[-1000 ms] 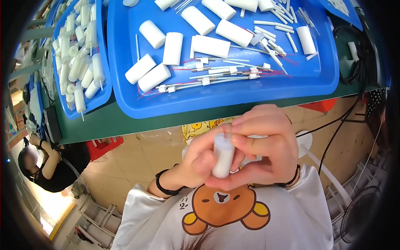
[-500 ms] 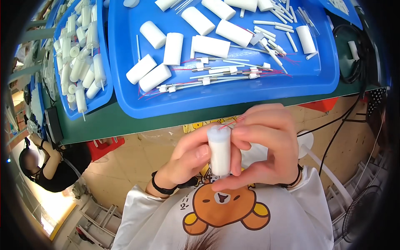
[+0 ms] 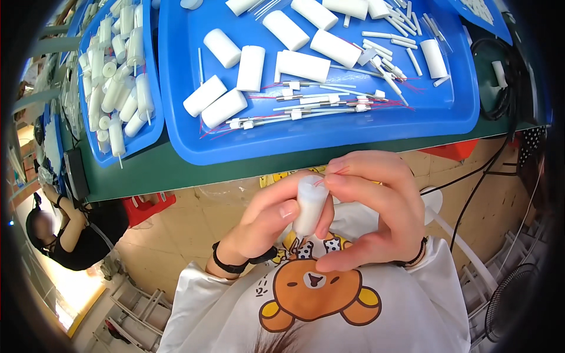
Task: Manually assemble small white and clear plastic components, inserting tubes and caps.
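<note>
My left hand point(image 3: 262, 220) is closed around a white cylinder point(image 3: 308, 216) with a translucent cap point(image 3: 311, 183) on its upper end. The cylinder leans slightly, top to the right, in front of my shirt. Thin red wires point(image 3: 318, 182) come out of the cap. Beside it, the thumb of my right hand point(image 3: 385, 206) is held apart, low down, while its upper fingertips pinch the wires close to the cap. Behind my left fingers, part of the cylinder is hidden.
A large blue tray point(image 3: 206, 154) on the green table point(image 3: 126, 187) holds white foam-like cylinders, small tubes and thin rods with red wires. Left of it, a blue bin point(image 3: 154, 126) holds capped cylinders. A person point(image 3: 70, 229) sits at far left; black cables point(image 3: 511, 112) hang at right.
The cylinder has tilted, its lower end swinging left and its top shifting right. My right thumb has come away from its bottom end. The wires show less between cap and fingers.
</note>
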`<state>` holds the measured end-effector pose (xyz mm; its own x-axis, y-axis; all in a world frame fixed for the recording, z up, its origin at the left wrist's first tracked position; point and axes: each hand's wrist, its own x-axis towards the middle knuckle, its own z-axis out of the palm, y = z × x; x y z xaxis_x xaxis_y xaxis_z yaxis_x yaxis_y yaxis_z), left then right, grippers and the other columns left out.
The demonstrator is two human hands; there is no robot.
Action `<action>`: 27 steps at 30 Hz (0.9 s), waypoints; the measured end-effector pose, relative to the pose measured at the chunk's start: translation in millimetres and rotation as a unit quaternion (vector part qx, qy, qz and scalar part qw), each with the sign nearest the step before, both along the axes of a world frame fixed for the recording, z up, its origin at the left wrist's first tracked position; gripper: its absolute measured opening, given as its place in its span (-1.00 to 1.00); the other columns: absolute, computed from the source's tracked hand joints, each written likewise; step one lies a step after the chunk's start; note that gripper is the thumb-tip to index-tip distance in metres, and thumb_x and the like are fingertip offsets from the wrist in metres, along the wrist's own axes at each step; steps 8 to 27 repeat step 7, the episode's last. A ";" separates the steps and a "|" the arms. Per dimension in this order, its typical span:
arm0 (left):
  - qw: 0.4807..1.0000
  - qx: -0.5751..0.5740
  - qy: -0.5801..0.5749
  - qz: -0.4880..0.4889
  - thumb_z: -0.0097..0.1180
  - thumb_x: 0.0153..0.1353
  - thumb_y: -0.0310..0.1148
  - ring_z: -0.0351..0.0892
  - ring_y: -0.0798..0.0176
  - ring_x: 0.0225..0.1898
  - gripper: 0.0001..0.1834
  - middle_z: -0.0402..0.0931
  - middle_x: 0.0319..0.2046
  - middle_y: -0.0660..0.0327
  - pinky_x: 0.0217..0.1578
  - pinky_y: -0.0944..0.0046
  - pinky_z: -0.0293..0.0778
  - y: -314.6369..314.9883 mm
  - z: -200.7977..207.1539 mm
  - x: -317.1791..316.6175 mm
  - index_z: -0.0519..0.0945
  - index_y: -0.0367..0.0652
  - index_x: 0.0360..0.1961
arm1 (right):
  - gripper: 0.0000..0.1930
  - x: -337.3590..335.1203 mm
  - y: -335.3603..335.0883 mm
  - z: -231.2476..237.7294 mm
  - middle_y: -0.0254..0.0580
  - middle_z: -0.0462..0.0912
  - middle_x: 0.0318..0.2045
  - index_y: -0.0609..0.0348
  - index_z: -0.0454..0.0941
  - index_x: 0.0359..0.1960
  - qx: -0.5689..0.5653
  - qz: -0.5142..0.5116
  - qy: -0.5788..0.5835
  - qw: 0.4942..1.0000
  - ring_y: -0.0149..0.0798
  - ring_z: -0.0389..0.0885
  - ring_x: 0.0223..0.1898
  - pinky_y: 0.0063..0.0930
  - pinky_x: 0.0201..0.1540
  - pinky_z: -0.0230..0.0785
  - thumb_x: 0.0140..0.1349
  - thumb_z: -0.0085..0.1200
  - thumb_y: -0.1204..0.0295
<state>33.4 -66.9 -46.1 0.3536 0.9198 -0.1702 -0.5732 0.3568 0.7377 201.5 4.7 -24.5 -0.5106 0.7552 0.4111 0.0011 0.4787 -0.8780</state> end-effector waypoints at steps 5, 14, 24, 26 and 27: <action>1.000 0.000 -0.022 0.002 -0.13 0.31 -0.12 0.40 0.29 -0.27 -0.50 0.38 -0.27 0.12 -0.14 0.28 0.44 -2.1 -1.3 -1.6 0.30 -0.34 0.07 | -0.36 2.1 0.3 0.1 -0.10 0.56 -0.16 0.28 0.54 -0.08 0.004 0.017 0.000 1.000 -0.13 0.56 -0.23 -0.40 -0.21 0.37 -0.24 0.43 0.20; 1.000 -0.003 -0.017 0.004 -0.09 0.31 -0.13 0.40 0.28 -0.24 -0.51 0.36 -0.24 0.12 -0.11 0.26 0.45 -2.7 0.7 -2.7 0.29 -0.34 0.07 | -0.36 2.0 0.6 0.0 -0.10 0.56 -0.16 0.28 0.54 -0.08 0.006 0.022 -0.002 1.000 -0.13 0.56 -0.23 -0.40 -0.21 0.37 -0.23 0.43 0.20; 1.000 -0.003 -0.017 0.004 -0.09 0.31 -0.13 0.40 0.28 -0.24 -0.51 0.36 -0.24 0.12 -0.11 0.26 0.45 -2.7 0.7 -2.7 0.29 -0.34 0.07 | -0.36 2.0 0.6 0.0 -0.10 0.56 -0.16 0.28 0.54 -0.08 0.006 0.022 -0.002 1.000 -0.13 0.56 -0.23 -0.40 -0.21 0.37 -0.23 0.43 0.20; 1.000 -0.003 -0.017 0.004 -0.09 0.31 -0.13 0.40 0.28 -0.24 -0.51 0.36 -0.24 0.12 -0.11 0.26 0.45 -2.7 0.7 -2.7 0.29 -0.34 0.07 | -0.36 2.0 0.6 0.0 -0.10 0.56 -0.16 0.28 0.54 -0.08 0.006 0.022 -0.002 1.000 -0.13 0.56 -0.23 -0.40 -0.21 0.37 -0.23 0.43 0.20; 1.000 -0.003 -0.017 0.004 -0.09 0.31 -0.13 0.40 0.28 -0.24 -0.51 0.36 -0.24 0.12 -0.11 0.26 0.45 -2.7 0.7 -2.7 0.29 -0.34 0.07 | -0.36 2.0 0.6 0.0 -0.10 0.56 -0.16 0.28 0.54 -0.08 0.006 0.022 -0.002 1.000 -0.13 0.56 -0.23 -0.40 -0.21 0.37 -0.23 0.43 0.20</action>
